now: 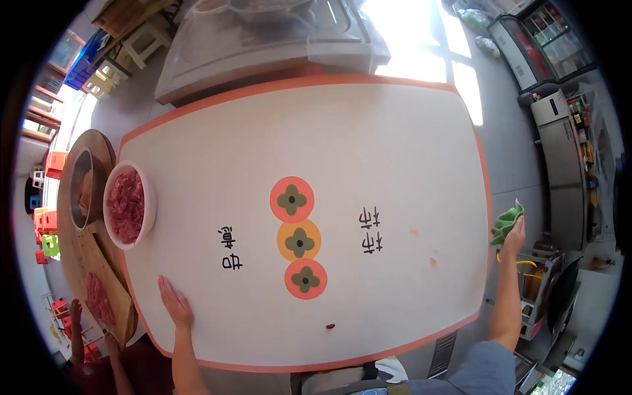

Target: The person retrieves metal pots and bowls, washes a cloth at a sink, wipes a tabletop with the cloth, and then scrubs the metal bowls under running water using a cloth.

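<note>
Tabletop [408, 151], bowl [151, 205] of minced meat [125, 207], cloth [505, 224] in right hand [514, 238]

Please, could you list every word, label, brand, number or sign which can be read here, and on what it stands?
"柿柿": on the white tabletop, upside down in this view.
"如意": on the same tabletop, also upside down.
Markings on the steel cabinet: too small and blurred to read.
No brand or number is legible.

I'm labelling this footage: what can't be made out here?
All in the head view:
Green cloth in the right hand: inner surfaces hidden by folds.
White bowl: inside bottom hidden by raw meat.
Dark speck on the table: too small to identify.
Co-worker: cut off by the lower edge.
</note>
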Motion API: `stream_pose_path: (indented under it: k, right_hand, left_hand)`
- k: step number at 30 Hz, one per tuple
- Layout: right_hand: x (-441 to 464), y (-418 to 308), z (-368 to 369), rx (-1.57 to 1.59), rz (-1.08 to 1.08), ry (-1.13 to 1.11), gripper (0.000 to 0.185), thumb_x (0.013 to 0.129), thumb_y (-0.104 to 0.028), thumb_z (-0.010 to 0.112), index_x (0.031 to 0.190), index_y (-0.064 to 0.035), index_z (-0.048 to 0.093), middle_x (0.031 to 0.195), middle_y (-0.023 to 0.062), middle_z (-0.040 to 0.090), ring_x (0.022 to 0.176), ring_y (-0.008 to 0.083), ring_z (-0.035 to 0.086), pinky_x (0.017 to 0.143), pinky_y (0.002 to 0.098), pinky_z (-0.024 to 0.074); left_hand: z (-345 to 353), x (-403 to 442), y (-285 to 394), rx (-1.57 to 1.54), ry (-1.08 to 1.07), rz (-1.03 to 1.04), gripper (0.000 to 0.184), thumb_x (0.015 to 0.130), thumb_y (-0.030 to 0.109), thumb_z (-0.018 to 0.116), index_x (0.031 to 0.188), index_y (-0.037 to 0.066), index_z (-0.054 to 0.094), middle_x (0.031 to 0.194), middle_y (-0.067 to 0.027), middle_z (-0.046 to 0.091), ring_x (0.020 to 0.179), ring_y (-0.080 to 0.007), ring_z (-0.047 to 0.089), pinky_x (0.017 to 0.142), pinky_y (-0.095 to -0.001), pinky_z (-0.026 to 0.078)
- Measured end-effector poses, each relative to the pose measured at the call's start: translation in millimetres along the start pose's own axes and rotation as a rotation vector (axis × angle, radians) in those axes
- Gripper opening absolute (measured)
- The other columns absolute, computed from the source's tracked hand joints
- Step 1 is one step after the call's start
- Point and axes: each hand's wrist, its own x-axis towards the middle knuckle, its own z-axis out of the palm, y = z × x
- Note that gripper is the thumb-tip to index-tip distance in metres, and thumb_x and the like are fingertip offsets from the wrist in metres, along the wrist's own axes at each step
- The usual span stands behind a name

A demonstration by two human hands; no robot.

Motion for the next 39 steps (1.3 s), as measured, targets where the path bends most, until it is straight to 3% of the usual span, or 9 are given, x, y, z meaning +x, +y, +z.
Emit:
stream_pose_path:
  k: [7,10,16,21,26,29,32,35,39]
  right_hand:
    - [-42,-120,85,0.491,0.189,-0.577,0.043,0.092,-0.034,0.039,0.113,0.0033,0.044,0.104,0.0124,0.053,0.093,0.0205,0.056,0.078,0.029,0.0471]
    - [-20,-86,112,-0.202,0.191,-0.523,0.051,0.09,-0.037,0.042,0.118,0.0054,0.041,0.11,0.0148,0.051,0.099,0.0224,0.053,0.084,0.0295,0.043]
    - [-69,-48,244,-0.711,-0.17,-0.432,0.072,0.084,-0.064,0.02,0.139,-0.0173,0.015,0.143,0.0164,0.011,0.132,0.0321,0.008,0.105,0.0452,0.0103]
    - [-163,-98,383,-0.704,-0.915,-0.432,0.056,0.091,-0.047,0.023,0.133,-0.0104,0.031,0.139,0.0151,0.025,0.13,0.0268,0.02,0.105,0.0406,0.0141]
    - [-342,-115,262,-0.673,-1.483,-1.356,0.048,0.088,-0.041,0.038,0.128,-0.0146,0.039,0.135,0.0061,0.034,0.125,0.0215,0.03,0.104,0.0384,0.0196]
    - [-345,-20,123,-0.444,-1.378,-1.545,0.05,0.086,-0.045,0.042,0.13,-0.0231,0.036,0.136,0.0009,0.032,0.124,0.0163,0.031,0.105,0.0368,0.0179]
    - [-254,5,76,-0.732,-1.374,-1.291,0.047,0.08,-0.053,0.046,0.122,-0.0327,0.047,0.133,0.0007,0.037,0.125,0.0193,0.03,0.105,0.0387,0.016]
    - [-158,-34,163,-0.814,-1.057,-0.8,0.055,0.081,-0.039,0.05,0.128,-0.0138,0.04,0.138,0.0112,0.028,0.128,0.0301,0.024,0.103,0.0443,0.0167]
    - [-97,-62,301,-0.834,-0.94,-0.417,0.051,0.088,-0.038,0.039,0.132,-0.0109,0.033,0.139,0.0111,0.026,0.128,0.0283,0.023,0.103,0.0417,0.0166]
  left_hand:
    - [5,-3,-6,0.024,0.012,-0.008,0.049,0.084,0.01,0.035,0.129,-0.006,0.028,0.135,-0.022,0.027,0.127,-0.0349,0.024,0.104,-0.041,0.02]
    - [6,-6,-14,0.044,0.011,0.0,0.049,0.084,0.011,0.035,0.129,-0.007,0.028,0.135,-0.0219,0.027,0.127,-0.0348,0.024,0.104,-0.0407,0.019]
    - [5,-2,-10,0.041,-0.01,-0.01,0.05,0.084,0.011,0.035,0.129,-0.006,0.027,0.136,-0.0213,0.025,0.127,-0.0345,0.023,0.104,-0.0407,0.019]
    - [5,-3,-8,0.023,-0.017,-0.01,0.05,0.084,0.011,0.035,0.129,-0.006,0.027,0.137,-0.0211,0.025,0.127,-0.0344,0.022,0.104,-0.0411,0.019]
    - [9,-7,-10,0.003,-0.007,-0.014,0.049,0.084,0.011,0.034,0.129,-0.007,0.027,0.136,-0.0218,0.026,0.127,-0.0348,0.023,0.104,-0.0416,0.019]
    - [6,-3,-11,-0.014,0.001,-0.023,0.049,0.084,0.011,0.034,0.129,-0.007,0.027,0.135,-0.0219,0.027,0.127,-0.0349,0.023,0.104,-0.0417,0.019]
    - [7,-4,-14,0.012,-0.01,-0.005,0.049,0.084,0.011,0.033,0.129,-0.007,0.027,0.135,-0.0219,0.027,0.127,-0.035,0.023,0.104,-0.0419,0.019]
    - [9,-5,-18,0.035,-0.019,0.032,0.049,0.084,0.012,0.034,0.129,-0.007,0.027,0.135,-0.0219,0.027,0.127,-0.035,0.022,0.104,-0.0421,0.019]
    - [19,-10,-26,0.007,-0.04,-0.066,0.048,0.084,0.012,0.033,0.129,-0.007,0.028,0.135,-0.0219,0.027,0.127,-0.035,0.022,0.104,-0.0421,0.019]
